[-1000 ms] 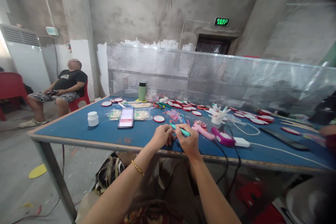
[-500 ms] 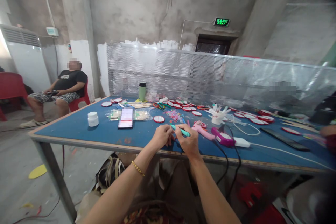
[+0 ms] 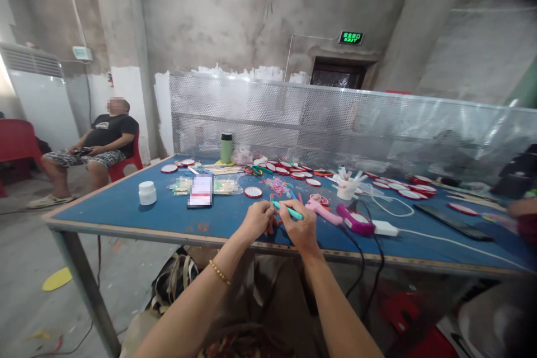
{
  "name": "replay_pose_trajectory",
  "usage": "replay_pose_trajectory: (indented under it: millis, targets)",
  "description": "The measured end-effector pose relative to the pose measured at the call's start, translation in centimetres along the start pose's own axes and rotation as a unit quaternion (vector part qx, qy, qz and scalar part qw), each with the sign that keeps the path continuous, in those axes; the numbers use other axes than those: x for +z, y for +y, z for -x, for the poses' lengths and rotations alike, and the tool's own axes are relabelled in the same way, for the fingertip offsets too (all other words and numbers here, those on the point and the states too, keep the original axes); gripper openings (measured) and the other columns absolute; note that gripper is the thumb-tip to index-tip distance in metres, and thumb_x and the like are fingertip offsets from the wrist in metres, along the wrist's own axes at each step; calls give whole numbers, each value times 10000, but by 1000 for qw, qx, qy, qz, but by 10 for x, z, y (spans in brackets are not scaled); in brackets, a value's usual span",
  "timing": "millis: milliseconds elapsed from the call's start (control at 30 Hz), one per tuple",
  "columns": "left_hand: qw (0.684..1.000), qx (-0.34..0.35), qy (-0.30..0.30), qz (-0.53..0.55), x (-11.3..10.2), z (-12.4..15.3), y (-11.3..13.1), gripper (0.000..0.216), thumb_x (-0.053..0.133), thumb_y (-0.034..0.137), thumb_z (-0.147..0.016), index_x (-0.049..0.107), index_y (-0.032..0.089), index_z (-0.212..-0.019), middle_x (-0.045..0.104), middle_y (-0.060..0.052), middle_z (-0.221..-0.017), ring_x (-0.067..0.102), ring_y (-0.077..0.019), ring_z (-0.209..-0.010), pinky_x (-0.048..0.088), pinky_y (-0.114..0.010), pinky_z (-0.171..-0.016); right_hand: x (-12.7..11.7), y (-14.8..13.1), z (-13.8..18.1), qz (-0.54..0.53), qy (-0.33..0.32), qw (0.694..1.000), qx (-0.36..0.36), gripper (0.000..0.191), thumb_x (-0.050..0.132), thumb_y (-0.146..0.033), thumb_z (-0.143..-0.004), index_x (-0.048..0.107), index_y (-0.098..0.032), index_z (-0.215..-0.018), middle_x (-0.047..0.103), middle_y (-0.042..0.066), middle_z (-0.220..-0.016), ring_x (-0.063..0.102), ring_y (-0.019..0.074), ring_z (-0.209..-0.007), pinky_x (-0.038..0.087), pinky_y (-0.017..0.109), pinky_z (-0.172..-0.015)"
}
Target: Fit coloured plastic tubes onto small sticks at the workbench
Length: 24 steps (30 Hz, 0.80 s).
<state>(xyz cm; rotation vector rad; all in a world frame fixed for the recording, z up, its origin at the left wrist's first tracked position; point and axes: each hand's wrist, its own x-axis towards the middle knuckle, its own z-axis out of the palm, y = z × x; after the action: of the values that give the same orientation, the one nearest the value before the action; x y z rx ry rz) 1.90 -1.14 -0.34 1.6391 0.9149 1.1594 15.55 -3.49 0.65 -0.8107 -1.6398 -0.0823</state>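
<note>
Head view: sticks point(image 3: 356, 178) in white cup point(image 3: 345, 192), teal pen point(image 3: 296, 214) in right hand point(image 3: 302, 226).

One cam, on the worker's head over there. Looks forward and down from behind the bare left hand point(image 3: 257, 220) and bare right hand point(image 3: 302, 224), both near, across the blue-topped, metal-legged table point(image 3: 107, 211) to the silver perforated-metal screen point(image 3: 247, 107) and rough grey concrete wall point(image 3: 210, 11), farther off.

There are two hands point(image 3: 257, 221) point(image 3: 301, 225), one teal pen point(image 3: 294, 213), one white jar point(image 3: 147, 193), one green bottle point(image 3: 226, 150) and one exit sign point(image 3: 351, 38).
</note>
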Motion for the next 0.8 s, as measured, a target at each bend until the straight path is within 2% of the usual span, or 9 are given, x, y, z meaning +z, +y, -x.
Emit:
replay_pose_trajectory:
  millis: [167,633,800]
  targets:
    - [1000,-3,1,13,1,-2,-4,201,458,262,-916,558,149,-783,628,15,-586,504,-72,-360,338,-161,-350,0,1,1,-2,6,1000,11,186,562,-280,-916,671,-204,-786,699,7,-696,637,143,-568,508,240,-549]
    - [1000,-1,-3,8,0,0,1,193,443,224,-914,541,154,-763,578,33,-510,469,-67,-331,332,-152,-344,0,1,0,-4,-4,1000,14,200,564,-294,-918,679,-206,-780,696,10,-688,629,143,-563,511,242,-551]
    - [1000,-2,-1,12,0,0,0,198,464,261,-915,546,152,-771,605,22,-546,494,-71,-353,340,-152,-354,1,3,1,-3,3,1000,18,191,566,-292,-916,684,-206,-794,702,14,-699,641,149,-581,511,244,-550]
